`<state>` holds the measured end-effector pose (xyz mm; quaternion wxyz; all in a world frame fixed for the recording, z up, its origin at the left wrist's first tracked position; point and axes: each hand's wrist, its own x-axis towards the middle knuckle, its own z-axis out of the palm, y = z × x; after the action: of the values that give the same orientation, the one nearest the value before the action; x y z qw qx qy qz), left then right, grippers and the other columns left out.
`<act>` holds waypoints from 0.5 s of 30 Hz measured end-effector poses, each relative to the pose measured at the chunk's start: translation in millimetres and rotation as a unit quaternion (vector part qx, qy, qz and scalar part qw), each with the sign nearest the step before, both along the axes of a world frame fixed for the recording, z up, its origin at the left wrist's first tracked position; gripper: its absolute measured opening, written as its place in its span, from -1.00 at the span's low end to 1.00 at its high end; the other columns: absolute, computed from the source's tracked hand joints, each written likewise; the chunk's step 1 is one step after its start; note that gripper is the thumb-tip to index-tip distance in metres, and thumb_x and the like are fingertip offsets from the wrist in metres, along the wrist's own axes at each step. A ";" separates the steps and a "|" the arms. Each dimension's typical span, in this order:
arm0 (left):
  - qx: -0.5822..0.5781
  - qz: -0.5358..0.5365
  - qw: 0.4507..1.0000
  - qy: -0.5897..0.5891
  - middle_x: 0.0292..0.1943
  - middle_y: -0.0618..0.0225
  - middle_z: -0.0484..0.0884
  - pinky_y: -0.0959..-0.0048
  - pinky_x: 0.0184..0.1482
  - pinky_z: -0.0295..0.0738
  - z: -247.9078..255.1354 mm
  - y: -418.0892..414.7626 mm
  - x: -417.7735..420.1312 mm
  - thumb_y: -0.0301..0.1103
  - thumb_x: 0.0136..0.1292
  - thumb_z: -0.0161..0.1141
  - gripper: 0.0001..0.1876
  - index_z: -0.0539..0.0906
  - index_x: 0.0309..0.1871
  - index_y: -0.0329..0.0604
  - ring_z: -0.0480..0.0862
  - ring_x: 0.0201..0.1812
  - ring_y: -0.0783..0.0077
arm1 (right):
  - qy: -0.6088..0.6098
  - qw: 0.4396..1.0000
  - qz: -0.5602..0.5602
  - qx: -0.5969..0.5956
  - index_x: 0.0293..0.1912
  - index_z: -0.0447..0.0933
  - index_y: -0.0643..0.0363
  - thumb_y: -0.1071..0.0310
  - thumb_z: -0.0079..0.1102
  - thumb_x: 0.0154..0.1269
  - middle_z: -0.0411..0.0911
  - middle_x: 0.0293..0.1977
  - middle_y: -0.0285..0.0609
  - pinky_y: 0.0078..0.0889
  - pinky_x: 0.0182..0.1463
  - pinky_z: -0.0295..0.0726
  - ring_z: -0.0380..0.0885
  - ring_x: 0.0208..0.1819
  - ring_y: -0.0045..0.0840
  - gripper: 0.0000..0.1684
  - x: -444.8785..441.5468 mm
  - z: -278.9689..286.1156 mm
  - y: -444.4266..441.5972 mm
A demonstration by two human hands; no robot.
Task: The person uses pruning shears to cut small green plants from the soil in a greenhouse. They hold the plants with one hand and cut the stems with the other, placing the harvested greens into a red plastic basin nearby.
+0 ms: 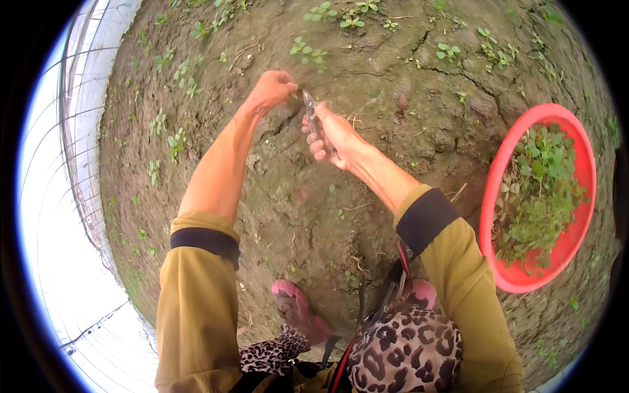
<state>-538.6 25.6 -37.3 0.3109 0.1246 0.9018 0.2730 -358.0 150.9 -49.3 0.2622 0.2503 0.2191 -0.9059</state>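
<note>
My left hand [276, 90] is held over the soil with its fingers pinched together. At its fingertips is a small, blurred green sprig [296, 95], partly hidden by the fingers. My right hand [330, 132] grips a pair of metal hand snips [309, 104], its fingers wrapped around the handles. The snips' pointed tip is just right of my left fingertips, close to the sprig. Whether the blades are apart is too small to tell. Cracked, damp soil [300, 196] lies below both hands. Just beyond them grows a low leafy weed [308, 51].
A red plastic basin [501, 162] stands at the right, holding pulled green weeds [540, 182]. Small weeds [351, 17] dot the soil ahead and at the left. Plastic sheeting [54, 206] borders the left side. My pink shoes [300, 307] are on the soil below.
</note>
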 end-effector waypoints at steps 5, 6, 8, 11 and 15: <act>0.115 0.133 0.983 -0.057 -0.43 0.53 0.58 0.62 -0.43 0.43 6.8 -36.1 13.8 -0.40 0.28 0.26 -0.93 0.60 -0.25 -0.15 0.50 -0.47 0.67 | -0.009 0.999 0.004 -0.052 -0.18 0.33 0.06 -0.26 -0.38 0.54 0.29 -0.52 -0.35 -0.49 -0.53 0.32 0.27 -0.58 -0.62 -0.42 50.9 20.2 6.6; 0.108 0.137 0.984 -0.033 -0.34 0.33 0.68 0.53 -0.39 0.45 7.2 -38.0 16.1 -0.40 0.20 0.25 -0.79 0.68 -0.13 -0.30 0.55 -0.42 0.56 | 0.000 0.998 0.011 -0.055 -0.17 0.33 0.05 -0.26 -0.38 0.54 0.30 -0.52 -0.35 -0.48 -0.52 0.32 0.27 -0.57 -0.61 -0.42 57.0 20.5 9.0; 0.067 0.090 0.994 -0.001 -0.36 0.36 0.69 0.51 -0.35 0.47 5.2 -40.5 22.5 -0.39 0.20 0.26 -0.79 0.69 -0.14 -0.29 0.57 -0.39 0.56 | 0.007 0.998 0.023 -0.063 -0.16 0.34 0.05 -0.27 -0.39 0.53 0.30 -0.51 -0.34 -0.48 -0.50 0.32 0.28 -0.55 -0.60 -0.42 59.9 22.1 9.5; -0.019 0.003 0.996 0.090 -0.34 0.14 0.73 0.34 -0.22 0.54 3.8 -37.4 25.0 -0.22 0.18 0.34 -0.68 0.70 -0.16 -0.34 0.68 -0.31 0.27 | 0.003 0.997 0.029 -0.071 -0.15 0.34 0.04 -0.28 -0.39 0.53 0.31 -0.50 -0.33 -0.47 -0.48 0.32 0.30 -0.53 -0.59 -0.41 55.7 28.0 5.1; -0.191 -0.103 0.955 0.203 -0.27 -0.16 0.68 0.12 -0.09 0.55 3.0 -10.1 37.4 -0.08 0.12 0.38 -0.58 0.68 -0.21 -0.35 0.69 -0.14 -0.11 | -0.022 0.998 0.020 -0.061 -0.08 0.38 0.07 -0.27 -0.38 0.53 0.26 -0.53 -0.37 -0.49 -0.52 0.30 0.28 -0.58 -0.61 -0.39 62.7 31.3 3.7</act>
<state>-501.3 15.5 -34.2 0.1660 0.2081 0.9634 0.0310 -295.3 154.6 -18.0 0.2997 0.2499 0.1628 -0.9062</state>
